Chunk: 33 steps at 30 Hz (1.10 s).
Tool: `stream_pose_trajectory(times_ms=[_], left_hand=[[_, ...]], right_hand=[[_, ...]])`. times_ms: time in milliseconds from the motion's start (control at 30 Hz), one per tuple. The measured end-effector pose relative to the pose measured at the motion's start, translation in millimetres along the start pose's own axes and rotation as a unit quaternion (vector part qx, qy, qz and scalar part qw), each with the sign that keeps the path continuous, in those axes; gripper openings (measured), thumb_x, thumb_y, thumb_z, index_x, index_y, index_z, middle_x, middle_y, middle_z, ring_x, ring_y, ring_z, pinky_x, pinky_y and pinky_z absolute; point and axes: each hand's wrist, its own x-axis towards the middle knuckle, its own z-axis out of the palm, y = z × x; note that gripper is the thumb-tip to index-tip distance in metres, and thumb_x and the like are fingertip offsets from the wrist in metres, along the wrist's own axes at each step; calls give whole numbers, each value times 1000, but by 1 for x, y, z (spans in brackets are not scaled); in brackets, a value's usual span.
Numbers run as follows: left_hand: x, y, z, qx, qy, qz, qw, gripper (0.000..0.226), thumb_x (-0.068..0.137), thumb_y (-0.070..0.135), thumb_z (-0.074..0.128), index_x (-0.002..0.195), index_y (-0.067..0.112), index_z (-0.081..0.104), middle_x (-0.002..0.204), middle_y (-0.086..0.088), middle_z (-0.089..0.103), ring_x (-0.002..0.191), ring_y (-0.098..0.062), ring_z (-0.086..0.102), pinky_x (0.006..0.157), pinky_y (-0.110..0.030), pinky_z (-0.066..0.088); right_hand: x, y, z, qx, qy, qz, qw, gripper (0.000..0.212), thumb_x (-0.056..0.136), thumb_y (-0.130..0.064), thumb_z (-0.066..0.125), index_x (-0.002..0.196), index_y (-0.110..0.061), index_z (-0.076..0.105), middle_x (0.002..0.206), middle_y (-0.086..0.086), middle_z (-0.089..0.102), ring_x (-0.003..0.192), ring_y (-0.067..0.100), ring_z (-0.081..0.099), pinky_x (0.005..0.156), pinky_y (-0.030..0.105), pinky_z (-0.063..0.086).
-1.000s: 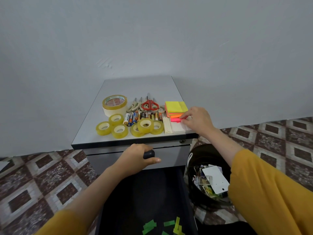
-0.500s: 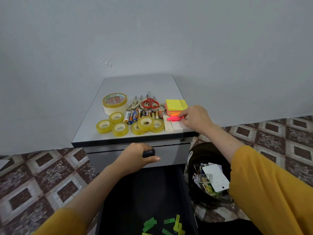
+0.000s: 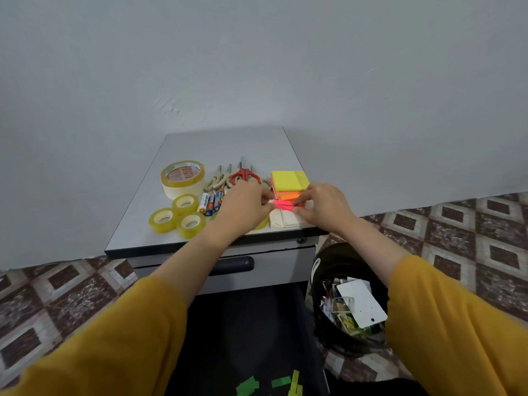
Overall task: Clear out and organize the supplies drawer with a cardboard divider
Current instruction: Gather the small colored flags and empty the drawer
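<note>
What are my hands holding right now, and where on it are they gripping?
Both hands hold one pink paper strip. The left hand pinches its left end and the right hand pinches its right end.

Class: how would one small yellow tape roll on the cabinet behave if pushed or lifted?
Lying flat, the tape rolls would probably slide, not roll. Small with a hollow core, one is likely light and stiff. These three seem to touch, so pushing one may shift its neighbours.
</note>
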Motion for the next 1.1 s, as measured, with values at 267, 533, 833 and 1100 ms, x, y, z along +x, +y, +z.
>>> stream_pose_trajectory(times_ms=[267,533,833,1100], left_hand=[[42,-2,25,106,-109,-18,988,43,81,30,71,120,14,62,113,-5,64,104,-22,58,90,-39,50],[44,-2,26,80,-73,-30,994,30,79,28,73,106,16,70,101,-3,69,95,-19,61,81,-33,51],[39,-7,26,20,-79,-38,996,22,72,27,79,89,14,73,83,2,64,81,-14,59,72,-28,47],[38,-6,21,17,-88,-20,996,26,76,14,75,102,13,73,88,2,65,78,-8,51,76,-24,44]], right_hand=[[0,6,2,7,-7,5,1000,27,87,-37,62,108,-24,71,107,3,62,102,21,57,76,27,39],[-2,5,4,22,3,5,1000,31,85,-43,63,106,-23,72,106,4,63,100,22,57,75,26,39],[-2,6,5,14,9,5,1000,22,91,-30,57,107,-25,72,106,4,64,102,23,56,73,26,37],[2,7,4,18,0,7,1000,22,91,-25,57,107,-26,72,109,3,65,104,23,57,79,30,41]])
